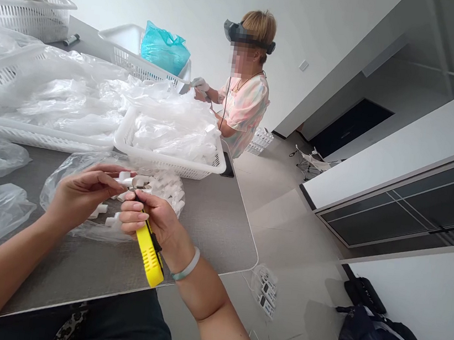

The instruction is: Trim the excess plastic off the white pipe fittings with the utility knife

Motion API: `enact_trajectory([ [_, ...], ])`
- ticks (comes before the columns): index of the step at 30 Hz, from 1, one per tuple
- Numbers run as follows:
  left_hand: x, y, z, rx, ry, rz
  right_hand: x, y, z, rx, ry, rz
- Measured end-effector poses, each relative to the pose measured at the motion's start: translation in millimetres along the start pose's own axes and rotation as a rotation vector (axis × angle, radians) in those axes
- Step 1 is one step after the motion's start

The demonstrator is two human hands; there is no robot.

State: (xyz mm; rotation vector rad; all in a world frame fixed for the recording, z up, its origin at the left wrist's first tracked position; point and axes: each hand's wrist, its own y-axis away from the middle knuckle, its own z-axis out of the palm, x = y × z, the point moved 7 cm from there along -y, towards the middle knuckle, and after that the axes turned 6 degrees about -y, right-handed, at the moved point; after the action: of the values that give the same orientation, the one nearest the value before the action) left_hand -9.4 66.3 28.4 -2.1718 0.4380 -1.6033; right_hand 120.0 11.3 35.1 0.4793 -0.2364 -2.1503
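My left hand [81, 195] pinches a small white plastic fitting [124, 178] between its fingertips. My right hand [149, 218] grips a yellow utility knife [150, 252], with its tip close to that fitting. Under both hands, a heap of similar white plastic fittings [163, 192] lies on a transparent plastic bag [70, 185]. A few loose fittings rest near my left wrist. The knife's blade is mostly hidden by my right fingers.
A white slotted basket [169, 167] full of plastic bags stands just beyond my hands on the grey table [211, 229]. Other baskets and bags lie to the left and back. A co-worker [244, 105] in gloves works at the far table end.
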Motion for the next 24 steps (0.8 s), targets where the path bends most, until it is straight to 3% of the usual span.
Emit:
enact_trajectory([
  [3, 6.3, 0.4, -0.3, 0.004, -0.008, 0.026, -7.0, 0.4, -0.5, 0.024, -0.016, -0.088],
  [7, -10.0, 1.6, 7.3, -0.054, 0.246, -0.228, -26.3, 6.4, -8.5, 0.096, 0.167, -0.265],
  [10, -23.6, 5.8, 19.3, -0.17, 0.438, -0.437, -46.3, 20.3, -14.7, 0.236, 0.567, -0.512],
  [14, -24.8, 8.1, 28.8, -0.298, 0.533, -0.502, -59.4, 43.4, -7.1, 0.454, 1.146, -0.909],
  [19, -18.4, 11.2, 36.1, -0.454, 0.503, -0.498, -45.5, 36.1, -3.8, 0.399, 1.358, -0.909],
  [24, -17.9, 13.1, 35.9, -0.499, 0.439, -0.46, -47.6, 29.7, -15.0, 0.418, 1.144, -0.837],
])
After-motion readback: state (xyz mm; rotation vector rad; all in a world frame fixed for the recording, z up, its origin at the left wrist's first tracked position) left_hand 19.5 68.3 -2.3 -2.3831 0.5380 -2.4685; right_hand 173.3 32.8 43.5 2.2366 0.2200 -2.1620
